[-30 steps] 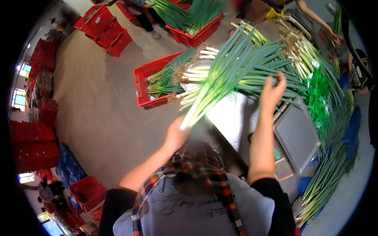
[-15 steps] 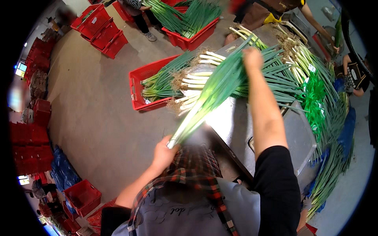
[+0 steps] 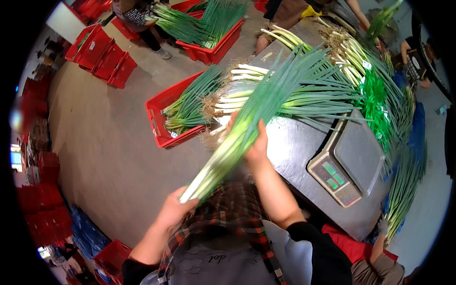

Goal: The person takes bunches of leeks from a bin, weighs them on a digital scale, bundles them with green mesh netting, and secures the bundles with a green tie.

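As left hand (image 3: pixel 175 207) clasps, right hand (image 3: pixel 257 146) cups scallions (image 3: pixel 240 130).

We tag this a produce-packing workroom; we see green onions (image 3: pixel 249 116) in bulk, held, crated and heaped; stacked red crates (image 3: pixel 103 59) on a plain grey floor (image 3: pixel 111 142); a digital scale (image 3: pixel 349 164) on the metal tabletop (image 3: pixel 295 148); another person (image 3: pixel 130 21) beside more filled crates.
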Available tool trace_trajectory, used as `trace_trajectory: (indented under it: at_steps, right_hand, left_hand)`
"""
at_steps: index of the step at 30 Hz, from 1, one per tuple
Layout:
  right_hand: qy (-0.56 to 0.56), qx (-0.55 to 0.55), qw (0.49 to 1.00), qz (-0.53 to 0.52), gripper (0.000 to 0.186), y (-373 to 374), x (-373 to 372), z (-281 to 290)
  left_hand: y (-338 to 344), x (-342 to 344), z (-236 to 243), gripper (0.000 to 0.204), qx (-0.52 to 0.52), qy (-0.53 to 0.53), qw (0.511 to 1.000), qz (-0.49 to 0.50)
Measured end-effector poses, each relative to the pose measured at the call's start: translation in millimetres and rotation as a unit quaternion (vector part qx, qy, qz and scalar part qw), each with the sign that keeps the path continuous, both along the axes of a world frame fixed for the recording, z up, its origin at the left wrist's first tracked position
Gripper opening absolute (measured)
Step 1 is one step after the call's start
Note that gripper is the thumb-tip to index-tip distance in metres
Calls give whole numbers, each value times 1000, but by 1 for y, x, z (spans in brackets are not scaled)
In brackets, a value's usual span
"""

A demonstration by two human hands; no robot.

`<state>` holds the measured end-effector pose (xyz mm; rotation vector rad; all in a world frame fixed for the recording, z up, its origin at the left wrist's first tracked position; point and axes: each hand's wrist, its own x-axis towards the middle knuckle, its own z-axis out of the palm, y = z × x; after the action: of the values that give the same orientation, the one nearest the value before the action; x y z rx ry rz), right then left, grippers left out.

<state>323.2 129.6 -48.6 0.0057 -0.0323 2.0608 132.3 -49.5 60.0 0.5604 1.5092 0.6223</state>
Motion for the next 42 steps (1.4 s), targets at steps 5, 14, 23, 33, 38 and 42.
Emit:
trace_trajectory:
  at_steps: [5, 14, 23, 33, 38, 42]
  right_hand:
    - [-40, 124, 991, -17, 55, 54, -16, 84]
    - [-329, 301, 890, 92, 43, -16, -210, 219]
    - [-459, 531, 708, 77, 51, -31, -295, 207]
    - [-586, 702, 401, 50, 42, 81, -315, 290]
    - [-582, 718, 379, -46, 44, 118, -322, 247]
    - [-575, 676, 447, -114, 47, 156, -204, 242]
  left_hand:
    - [-67, -103, -29, 37, 46, 27, 998, 24]
    - [-27, -173, 11, 97, 266, 343, 899, -62]
    - [65, -196, 41, 41, 174, 293, 925, 166]
    - [151, -224, 93, 34, 556, 189, 793, 161]
    - [221, -258, 53, 27, 511, 258, 790, 220]
    - [240, -293, 19, 23, 474, 321, 801, 175]
